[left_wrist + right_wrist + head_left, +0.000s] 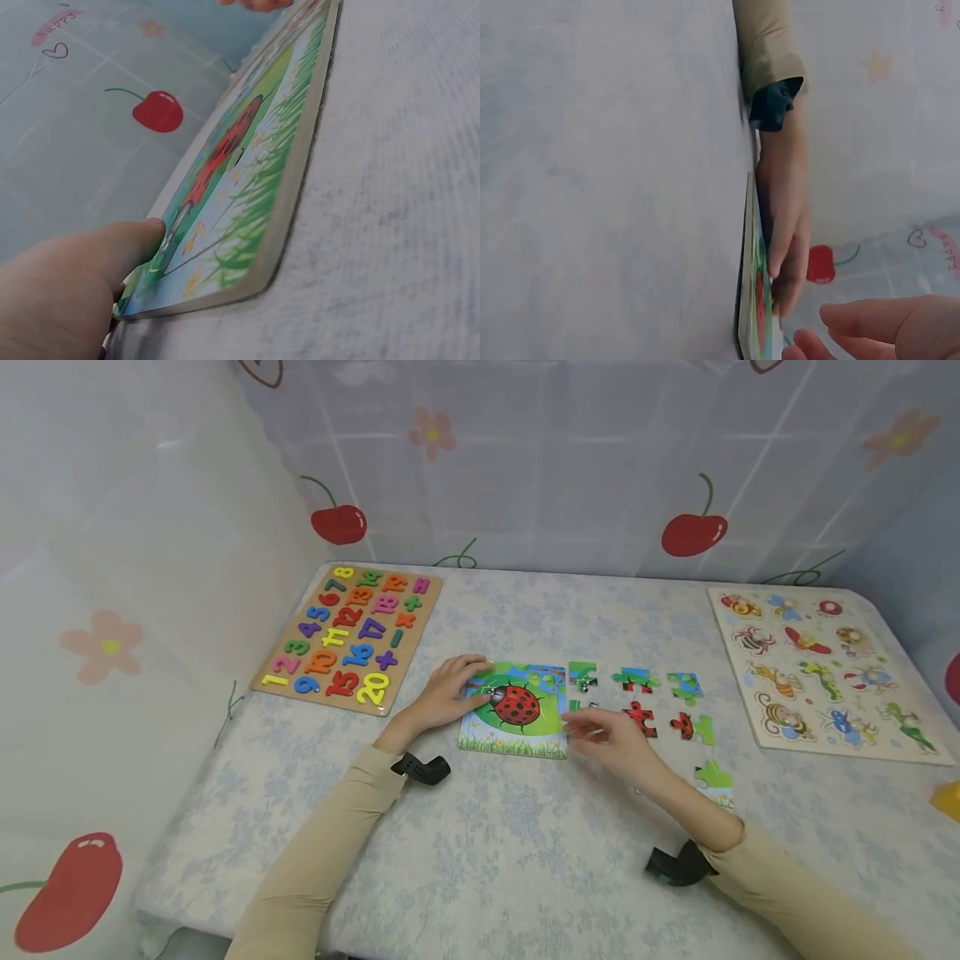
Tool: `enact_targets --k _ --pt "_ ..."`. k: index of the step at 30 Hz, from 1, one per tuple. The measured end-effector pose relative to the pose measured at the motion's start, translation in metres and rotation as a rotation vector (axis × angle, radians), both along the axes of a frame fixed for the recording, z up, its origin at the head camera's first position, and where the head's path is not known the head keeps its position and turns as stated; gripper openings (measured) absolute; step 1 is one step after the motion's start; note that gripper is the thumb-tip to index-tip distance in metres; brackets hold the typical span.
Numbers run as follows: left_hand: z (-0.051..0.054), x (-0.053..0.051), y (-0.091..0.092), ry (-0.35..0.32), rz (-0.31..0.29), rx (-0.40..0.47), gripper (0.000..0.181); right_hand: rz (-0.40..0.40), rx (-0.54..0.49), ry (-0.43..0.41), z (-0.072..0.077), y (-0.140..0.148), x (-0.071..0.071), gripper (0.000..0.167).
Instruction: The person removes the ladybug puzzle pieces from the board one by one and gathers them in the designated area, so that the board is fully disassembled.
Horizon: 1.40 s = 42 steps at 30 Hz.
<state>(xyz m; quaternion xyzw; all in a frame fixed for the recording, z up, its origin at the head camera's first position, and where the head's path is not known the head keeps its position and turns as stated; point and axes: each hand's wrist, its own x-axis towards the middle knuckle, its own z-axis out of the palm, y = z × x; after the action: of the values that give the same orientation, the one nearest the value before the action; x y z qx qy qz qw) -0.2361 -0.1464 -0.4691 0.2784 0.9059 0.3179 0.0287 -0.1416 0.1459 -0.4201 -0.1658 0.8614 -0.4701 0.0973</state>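
A square ladybug puzzle board [517, 739], with a red spotted ladybug on green, lies on the table in the head view. My left hand [442, 693] holds its left side; in the left wrist view the thumb [139, 240] lies on top and the other fingers are mostly hidden at the edge. My right hand [611, 743] is at the board's right edge, fingers loosely bent and holding nothing visible; contact is unclear. Loose jigsaw pieces [637, 678] lie in rows right of the board, some partly hidden by the right hand and forearm.
On the left lies a wooden number board [405, 647] with coloured numerals. An insect picture board [750, 672] is on the right, and a yellow object [947, 799] shows at the right edge. A patterned cloth [450, 877] covers the table; a printed curtain [525, 485] hangs behind.
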Motion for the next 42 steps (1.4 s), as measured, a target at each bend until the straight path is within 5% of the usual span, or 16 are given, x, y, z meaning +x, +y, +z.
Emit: enact_targets --k 9,15,20,32,42 --pt "-0.002 -0.001 0.001 0.009 -0.022 -0.001 0.046 0.109 -0.047 -0.003 -0.013 -0.075 -0.018 0.044" --pt "-0.004 -0.001 0.002 0.011 -0.021 0.007 0.045 0.097 0.078 0.124 -0.019 -0.096 -0.019 0.052" --pt "-0.004 -0.001 0.002 0.002 -0.011 0.003 0.044 0.068 0.110 0.147 -0.017 -0.100 -0.015 0.048" --pt "-0.001 0.000 0.000 0.002 -0.002 0.010 0.042 0.044 -0.018 0.148 -0.021 -0.104 -0.018 0.043" --pt "-0.002 -0.002 -0.001 0.001 -0.004 0.003 0.042 -0.033 -0.238 0.052 -0.022 -0.098 -0.021 0.018"
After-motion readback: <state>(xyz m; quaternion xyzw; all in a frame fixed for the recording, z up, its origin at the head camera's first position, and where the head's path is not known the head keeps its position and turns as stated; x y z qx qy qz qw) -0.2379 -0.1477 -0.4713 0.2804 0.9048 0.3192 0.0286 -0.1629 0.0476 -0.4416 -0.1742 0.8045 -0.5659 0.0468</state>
